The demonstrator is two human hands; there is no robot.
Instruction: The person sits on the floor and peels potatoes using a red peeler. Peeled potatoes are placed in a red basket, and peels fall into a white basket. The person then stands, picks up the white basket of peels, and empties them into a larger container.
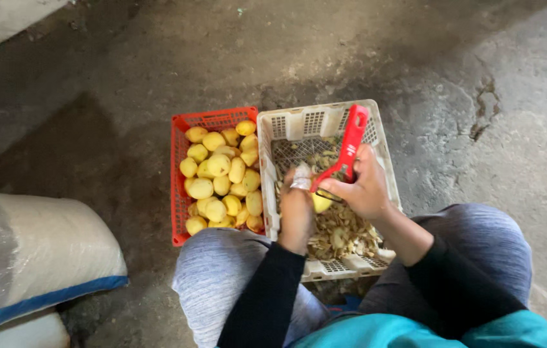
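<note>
The half-peeled potato (pixel 320 202) sits in the left hand (pixel 296 206), fingers closed around it, above the white crate (pixel 325 122) holding peelings (pixel 341 233). The right hand (pixel 365 187) grips a red peeler (pixel 349 149), its handle pointing away, blade at the potato. Most of the potato is hidden. Peeled potatoes (pixel 222 177) fill the red crate (pixel 212 120) leftward, on the floor.
</note>
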